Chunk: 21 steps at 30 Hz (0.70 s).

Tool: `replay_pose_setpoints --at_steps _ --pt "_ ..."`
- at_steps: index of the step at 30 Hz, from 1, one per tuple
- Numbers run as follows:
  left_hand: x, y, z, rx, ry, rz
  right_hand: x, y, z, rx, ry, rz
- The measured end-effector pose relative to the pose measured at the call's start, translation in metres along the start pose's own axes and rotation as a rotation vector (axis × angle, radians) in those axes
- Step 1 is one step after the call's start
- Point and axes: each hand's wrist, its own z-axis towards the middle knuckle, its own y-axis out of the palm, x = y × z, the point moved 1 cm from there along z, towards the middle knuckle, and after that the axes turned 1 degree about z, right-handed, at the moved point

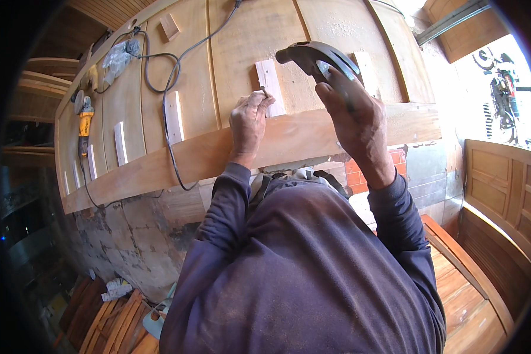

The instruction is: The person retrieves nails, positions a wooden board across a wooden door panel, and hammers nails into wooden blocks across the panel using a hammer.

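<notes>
My right hand (360, 118) is closed round a dark claw hammer (304, 54), raised above the wooden panel. Its head points left and its claw is toward the right. My left hand (248, 124) pinches a small dark nail (264, 91) between thumb and fingers. That hand rests at the lower end of a pale wood strip (270, 76) lying on the panel (236, 65). Below it, a long board (301, 133) runs along the panel's near edge. The nail's tip is hidden by my fingers.
A yellow and black angle grinder (85, 124) lies at the left. A black cable (174, 74) loops across the panel, near a clear plastic bag (117, 62). More pale strips (174, 115) stand along the board. Stacked timber (115, 321) and a pale blue thing (153, 324) are at lower left.
</notes>
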Motion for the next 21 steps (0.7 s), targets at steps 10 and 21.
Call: replay_pose_setpoints --at_steps 10,21 --pt "-0.004 0.001 -0.003 0.001 0.043 0.047 0.002 0.018 0.007 -0.194 -0.25 -0.196" --pt "-0.002 0.001 -0.004 0.006 0.071 0.083 0.003 0.026 0.011 -0.304 -0.306 -0.237"
